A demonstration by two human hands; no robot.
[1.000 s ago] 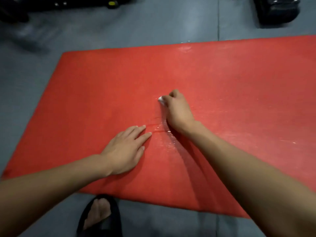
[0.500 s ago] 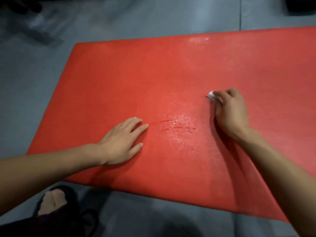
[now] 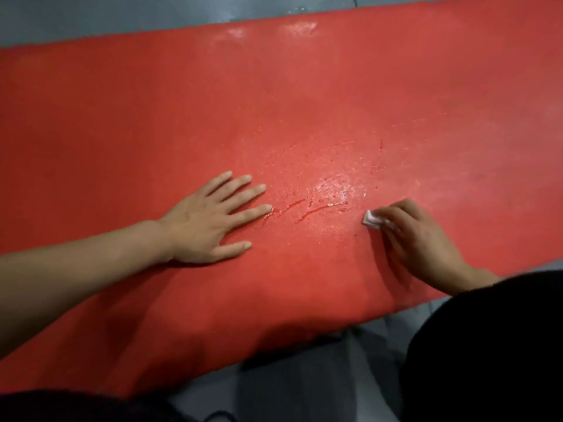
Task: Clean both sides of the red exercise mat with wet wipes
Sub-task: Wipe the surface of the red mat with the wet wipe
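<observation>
Red exercise mat (image 3: 152, 102) lies flat on the grey floor (image 3: 91, 19): soft, wet-slick; lift by its near edge. Left hand (image 3: 207, 226) presses flat, fingers spread; right hand (image 3: 423, 239) pinches the wet wipe (image 3: 372, 220).

No readable text — no labels, brands or numbers anywhere.

A grey floor (image 3: 91, 22) shows along the far edge and at the near right, with a thin seam, dimly lit.
</observation>
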